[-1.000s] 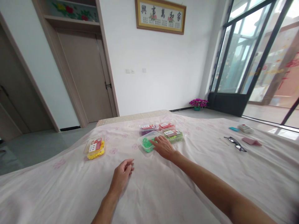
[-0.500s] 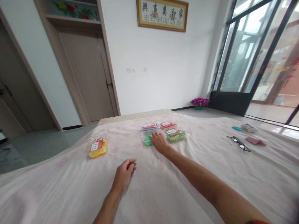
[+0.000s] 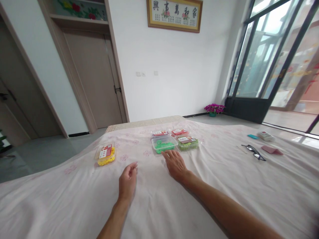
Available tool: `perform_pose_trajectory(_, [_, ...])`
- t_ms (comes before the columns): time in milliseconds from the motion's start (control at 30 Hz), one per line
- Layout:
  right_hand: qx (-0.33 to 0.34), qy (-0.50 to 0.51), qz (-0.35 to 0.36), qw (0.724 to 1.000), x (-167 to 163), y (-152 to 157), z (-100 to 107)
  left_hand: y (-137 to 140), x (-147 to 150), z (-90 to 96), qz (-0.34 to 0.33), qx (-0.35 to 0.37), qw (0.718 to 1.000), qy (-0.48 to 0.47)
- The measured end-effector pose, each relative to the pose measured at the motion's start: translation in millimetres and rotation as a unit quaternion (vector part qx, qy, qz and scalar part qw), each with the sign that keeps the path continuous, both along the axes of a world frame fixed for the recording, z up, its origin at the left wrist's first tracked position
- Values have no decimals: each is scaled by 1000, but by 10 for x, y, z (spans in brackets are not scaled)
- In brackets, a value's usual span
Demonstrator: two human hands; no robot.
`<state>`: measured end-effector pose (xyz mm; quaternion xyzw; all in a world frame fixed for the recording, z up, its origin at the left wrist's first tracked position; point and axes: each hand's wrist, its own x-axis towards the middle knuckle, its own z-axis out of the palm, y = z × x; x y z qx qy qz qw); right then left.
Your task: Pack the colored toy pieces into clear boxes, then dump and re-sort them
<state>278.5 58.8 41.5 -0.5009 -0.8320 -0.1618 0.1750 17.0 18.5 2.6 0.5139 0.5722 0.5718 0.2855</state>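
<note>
My right hand (image 3: 175,164) is palm down just in front of an open clear plastic box (image 3: 153,145) of green plastic pieces (image 3: 164,145). Its fingers are bent and close together; whatever may be in their tips is hidden. Lower to the left, my left hand (image 3: 128,181) is above the cloth with fingers curled in and the thumb against them. Anything inside that hand is too small or covered to make out. Beside the open box lies a lidded box of olive-green pieces (image 3: 188,143). Behind are two more labelled boxes, one purplish (image 3: 160,133), one red (image 3: 180,132).
A lidded box of yellow pieces (image 3: 106,155) lies to the left. On the right are eyeglasses (image 3: 254,152), a pink folded cloth (image 3: 272,150), a blue item (image 3: 253,136) and a white packet (image 3: 265,136). A wrinkled pale floral cloth (image 3: 214,172) covers the surface.
My right hand has come out of the box of green pieces and back toward me, uncovering them. My left hand has shifted slightly left, still curled.
</note>
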Motion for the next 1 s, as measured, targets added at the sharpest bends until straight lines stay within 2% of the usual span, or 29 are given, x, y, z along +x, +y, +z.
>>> perform_pose_trajectory(67, [-25, 25, 3, 999, -1, -88, -83, 15, -146, 39, 109, 48, 988, 95])
perform_pose_trajectory(133, [-55, 39, -12, 998, -3, -100, -126, 40, -334, 128, 208, 60, 954, 208])
perform_pose_trajectory(200, [-83, 40, -26, 995, -12, -67, -135, 90, -536, 247, 290, 34, 916, 276])
perform_pose_trajectory(300, [-103, 27, -26, 994, -31, -9, -131, 238, -829, 413, 385, -44, 866, 316])
perform_pose_trajectory(400, [-101, 29, -35, 994, -38, 13, -142, 464, -1090, 515, 363, -113, 859, 342])
perform_pose_trajectory(533, [-98, 34, -47, 993, -28, 17, -171, 757, -1333, 561, 272, -247, 884, 289])
perform_pose_trajectory(600, [-99, 35, -48, 993, -27, 17, -180, 853, -1379, 555, 240, -281, 890, 265])
perform_pose_trajectory(733, [-96, 42, -49, 993, -32, 9, -185, 940, -1326, 517, 250, -276, 891, 261])
perform_pose_trajectory(867, [-91, 46, -47, 994, -24, 5, -190, 988, -1138, 469, 272, -268, 887, 260])
perform_pose_trajectory(933, [-90, 48, -44, 994, -16, 7, -192, 1026, -1021, 436, 301, -263, 878, 264])
perform_pose_trajectory(1000, [-92, 49, -45, 994, -11, 10, -191, 1081, -920, 400, 332, -228, 868, 292])
